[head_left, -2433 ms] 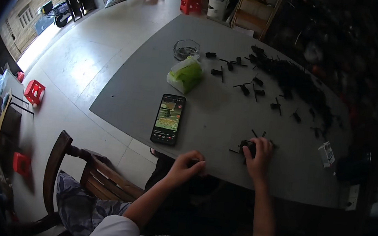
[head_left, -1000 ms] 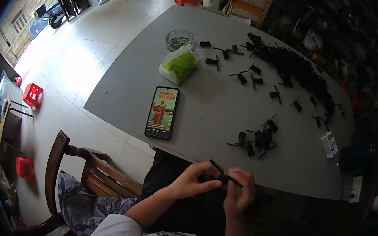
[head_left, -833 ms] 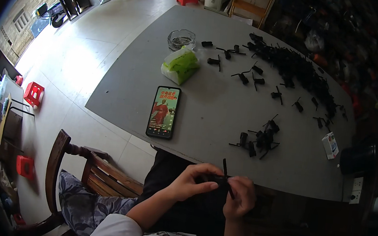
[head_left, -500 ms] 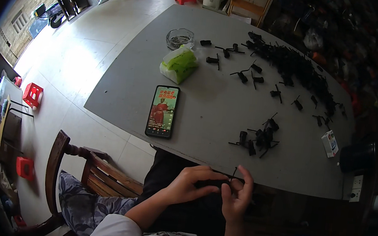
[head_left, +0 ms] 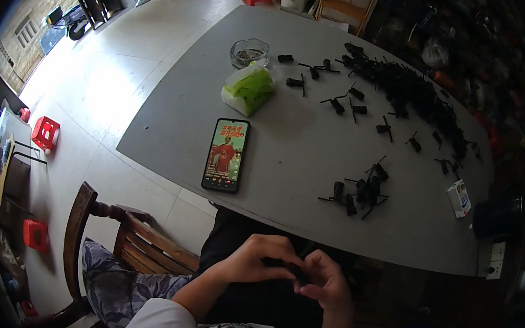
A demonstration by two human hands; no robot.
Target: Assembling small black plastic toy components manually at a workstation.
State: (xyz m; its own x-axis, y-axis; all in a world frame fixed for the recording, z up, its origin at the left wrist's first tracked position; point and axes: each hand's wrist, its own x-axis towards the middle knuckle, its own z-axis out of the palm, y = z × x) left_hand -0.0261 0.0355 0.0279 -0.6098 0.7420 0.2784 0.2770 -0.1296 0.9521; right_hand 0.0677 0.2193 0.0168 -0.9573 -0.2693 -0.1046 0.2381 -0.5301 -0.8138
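Over my lap, just off the table's near edge, both hands meet around a small black part (head_left: 296,272), mostly covered by the fingers. My left hand (head_left: 259,260) is closed, its thumb and fingertips pinching the part from the left. Curled in from the right, my right hand (head_left: 328,281) grips it too, with thumb and forefinger close together. On the table ahead lies a small cluster of black parts (head_left: 370,189) with short barrels and thin arms. More single ones, such as a black piece (head_left: 296,83), are scattered farther off.
A large heap of black parts (head_left: 411,90) runs along the far right of the grey table (head_left: 178,117). A phone (head_left: 225,157), a green-and-white bag (head_left: 249,91), a glass ashtray (head_left: 249,52) and a small white box (head_left: 460,199) lie there. A wooden chair (head_left: 152,242) is at left.
My right hand has moved down and left, its raised fingers now curled in against the left hand. The thin stem that stuck up between the fingers is hidden now.
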